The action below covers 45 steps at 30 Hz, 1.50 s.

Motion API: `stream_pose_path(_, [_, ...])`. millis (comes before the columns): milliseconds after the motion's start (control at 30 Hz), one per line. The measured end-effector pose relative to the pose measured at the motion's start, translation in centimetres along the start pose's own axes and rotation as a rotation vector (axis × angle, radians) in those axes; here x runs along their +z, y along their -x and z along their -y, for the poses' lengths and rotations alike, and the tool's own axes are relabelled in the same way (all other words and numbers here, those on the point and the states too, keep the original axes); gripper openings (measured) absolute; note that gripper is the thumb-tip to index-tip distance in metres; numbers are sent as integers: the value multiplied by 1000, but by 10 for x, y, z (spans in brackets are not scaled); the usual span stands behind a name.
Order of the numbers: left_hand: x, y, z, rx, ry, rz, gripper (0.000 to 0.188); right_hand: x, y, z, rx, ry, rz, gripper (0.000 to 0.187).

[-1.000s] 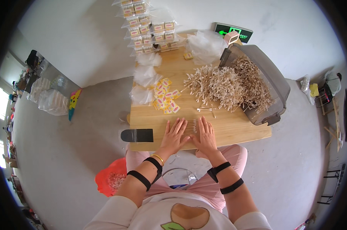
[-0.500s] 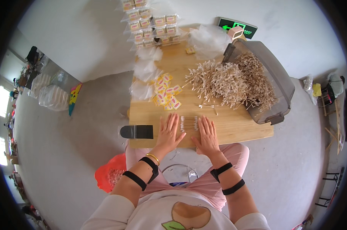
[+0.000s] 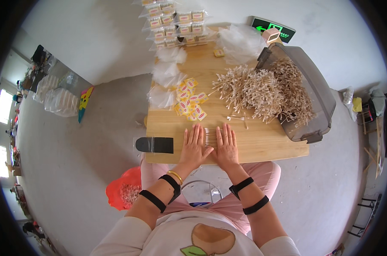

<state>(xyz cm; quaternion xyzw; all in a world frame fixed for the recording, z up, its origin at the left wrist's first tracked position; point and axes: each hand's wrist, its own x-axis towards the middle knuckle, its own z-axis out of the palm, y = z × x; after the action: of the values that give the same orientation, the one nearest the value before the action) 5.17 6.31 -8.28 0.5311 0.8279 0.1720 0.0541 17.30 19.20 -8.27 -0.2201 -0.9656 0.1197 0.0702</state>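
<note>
A flat row of cotton swabs (image 3: 211,137) lies on the wooden table near its front edge. My left hand (image 3: 192,145) rests beside the row's left end, fingers stretched out and thumb pointing inward. From the other side my right hand (image 3: 226,146) lies flat, its fingers covering the right ends of the swabs. Both hands are open, with the thumbs close together in front of the row. A few loose swabs (image 3: 238,117) lie just beyond my right hand. Past my left hand is a scattered heap of small yellow-and-white cards (image 3: 190,101).
A tipped grey plastic bin (image 3: 326,91) spills a large pile of cotton swabs (image 3: 262,91) at the right. Clear plastic bags (image 3: 165,74) and stacked packs of swabs (image 3: 164,32) stand at the far left. A black pad (image 3: 156,145) lies left; a red basin (image 3: 121,190) sits below.
My right hand has moved inward over the right ends of the swab row. The left hand stays beside its left end, and the thumbs are closer together. The whole view has shifted slightly.
</note>
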Motion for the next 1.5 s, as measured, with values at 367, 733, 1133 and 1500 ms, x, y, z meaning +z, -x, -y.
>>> stream_pose_path(367, [5,-12,8,127,-58,-7,89,-4,0,-1,1,-38,-5,83])
stream_pose_path(733, [-12,-10,19,85,314,-188,54,-10,3,-6,121,-509,-266,53])
stream_pose_path(1133, [-13,-3,24,149,328,-207,24,-27,-23,-9,-34,-315,-182,15])
stream_pose_path(1500, [-18,-6,21,154,296,-168,36,-33,-41,-12,-125,-259,-105,11])
